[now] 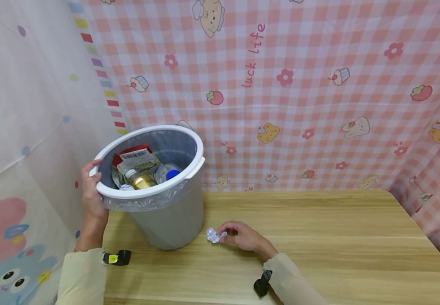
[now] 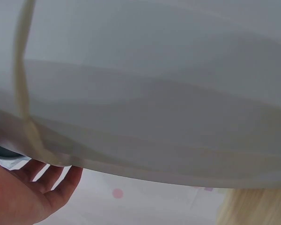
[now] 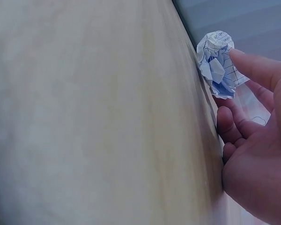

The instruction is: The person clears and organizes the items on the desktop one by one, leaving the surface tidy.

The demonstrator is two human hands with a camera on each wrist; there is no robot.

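Head view, lower centre of frame: crumpled ball of lined paper [image 1: 214, 235] lying on wooden table [image 1: 319, 237], just right of the bin's base. Right hand [image 1: 243, 236] resting on the table, fingertips touching the ball. Right wrist view, upper right: index fingertip on the paper ball [image 3: 218, 63], thumb just below it, remaining fingers [image 3: 234, 126] curled loosely underneath; full pinch not confirmed.

Left of frame: grey waste bin [image 1: 174, 212] with white rim and clear liner, tilted toward the camera. Left hand [image 1: 90, 188] gripping the rim at its left edge, fingers curled over it. Left wrist view: only bin wall [image 2: 154, 93] and palm [image 2: 23, 197] at lower left, fingers together.

Inside bin: red carton [image 1: 130, 153], amber bottle [image 1: 140, 179], blue-capped bottle [image 1: 168, 173].
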